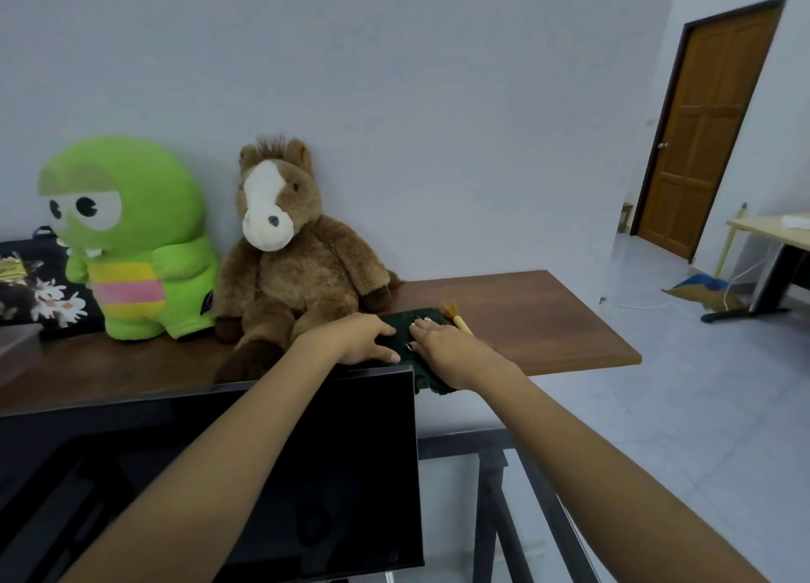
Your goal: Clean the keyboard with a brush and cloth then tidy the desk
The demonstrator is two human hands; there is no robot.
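Observation:
A dark green cloth (405, 319) lies on the brown wooden desk (548, 319), just behind the black monitor (263, 473). My left hand (357, 339) and my right hand (442, 343) both rest flat on the cloth, fingers spread and pressing it down. A small brush (458, 316) with a yellow handle and orange bristles lies on the desk at the cloth's far right edge, just past my right fingers. No keyboard shows; the monitor hides the nearer desk surface.
A brown plush horse (289, 249) and a green plush frog (131, 240) sit against the wall at the left. A black floral bag (30, 284) is at far left. The desk's right edge ends near a tiled floor, with a wooden door (705, 131) beyond.

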